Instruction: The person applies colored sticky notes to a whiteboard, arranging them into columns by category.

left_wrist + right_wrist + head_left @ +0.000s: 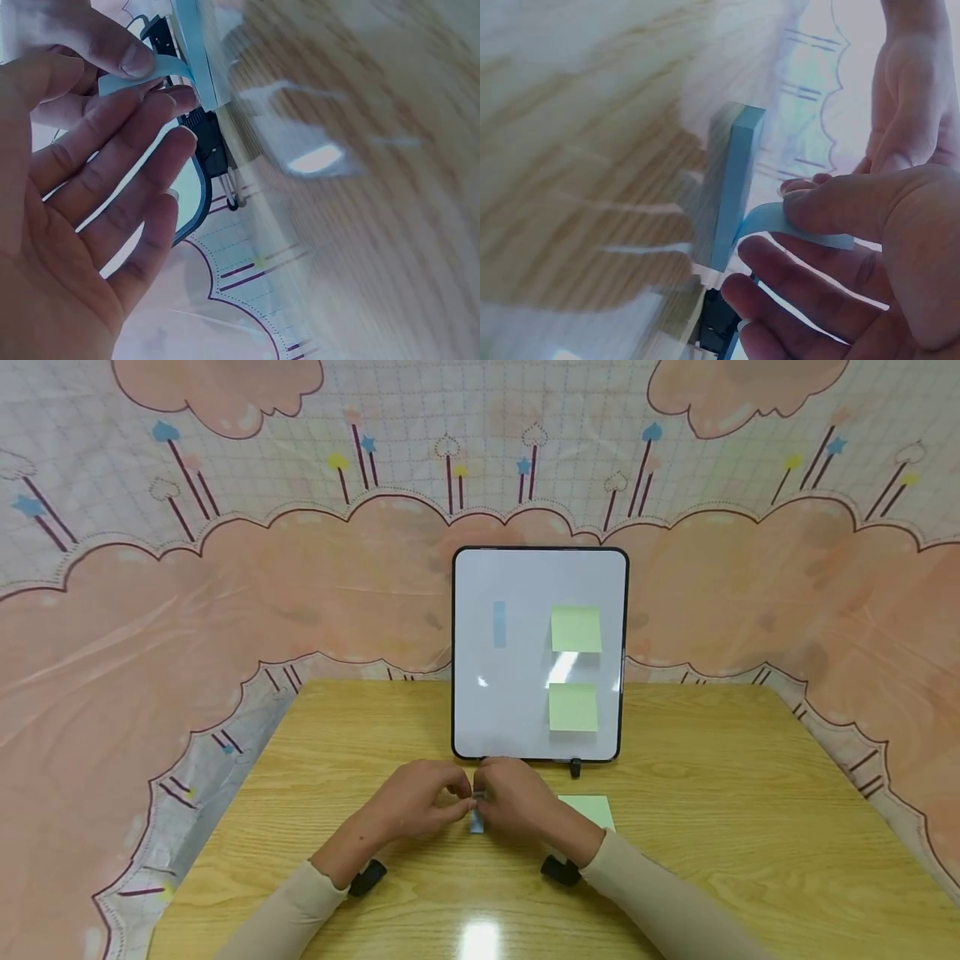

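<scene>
A narrow pad of blue sticky notes [739,187] lies on the table in front of the whiteboard, between the two hands. My right hand [513,793] pinches the top blue sticky note [761,219] between thumb and fingers; the strip curves up from the pad, one end still joined to it. Close by on the left is my left hand [431,797], its fingers loosely extended, fingertips right at the lifted strip in the left wrist view. From the head camera, the fingers cover the pad's far end.
A black-framed whiteboard [517,577] stands upright behind the hands. Two pale green notes [576,628] and a blue strip [499,625] are stuck on it. Beside the right wrist, a pale green note pad [588,808] lies on the wooden table [712,760], partly hidden by the forearm.
</scene>
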`<state>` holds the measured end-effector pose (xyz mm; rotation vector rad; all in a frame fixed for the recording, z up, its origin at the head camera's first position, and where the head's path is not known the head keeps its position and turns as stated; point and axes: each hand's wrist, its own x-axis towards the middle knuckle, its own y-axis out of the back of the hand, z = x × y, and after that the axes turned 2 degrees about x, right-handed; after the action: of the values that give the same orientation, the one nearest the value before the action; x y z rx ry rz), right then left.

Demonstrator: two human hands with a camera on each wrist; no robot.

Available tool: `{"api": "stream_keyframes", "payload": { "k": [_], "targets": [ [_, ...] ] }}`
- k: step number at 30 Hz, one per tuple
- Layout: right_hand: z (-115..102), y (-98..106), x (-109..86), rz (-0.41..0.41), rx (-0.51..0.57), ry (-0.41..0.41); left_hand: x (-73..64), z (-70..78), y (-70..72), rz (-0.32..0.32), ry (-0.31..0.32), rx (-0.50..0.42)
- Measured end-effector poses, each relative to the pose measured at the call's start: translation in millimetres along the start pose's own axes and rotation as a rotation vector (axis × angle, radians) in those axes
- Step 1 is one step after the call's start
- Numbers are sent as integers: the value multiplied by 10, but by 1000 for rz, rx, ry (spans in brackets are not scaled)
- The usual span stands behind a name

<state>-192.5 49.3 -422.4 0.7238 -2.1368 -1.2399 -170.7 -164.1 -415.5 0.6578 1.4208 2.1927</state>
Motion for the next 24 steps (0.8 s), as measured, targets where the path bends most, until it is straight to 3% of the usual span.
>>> {"api": "stream_keyframes", "payload": {
  "k": [7,15,19,24],
  "targets": [
    [-43,21,35,-40,51,-106,-8,32,24,-7,-3,17],
    [-27,7,55,0,44,-119,-3,22,-3,-40,-63,-12],
    [-17,-5,59,15,41,-110,-15,19,-8,-34,-98,34],
    [-6,-14,60,30,33,-88,-41,63,-45,-14,-157,205]
  ]
}}
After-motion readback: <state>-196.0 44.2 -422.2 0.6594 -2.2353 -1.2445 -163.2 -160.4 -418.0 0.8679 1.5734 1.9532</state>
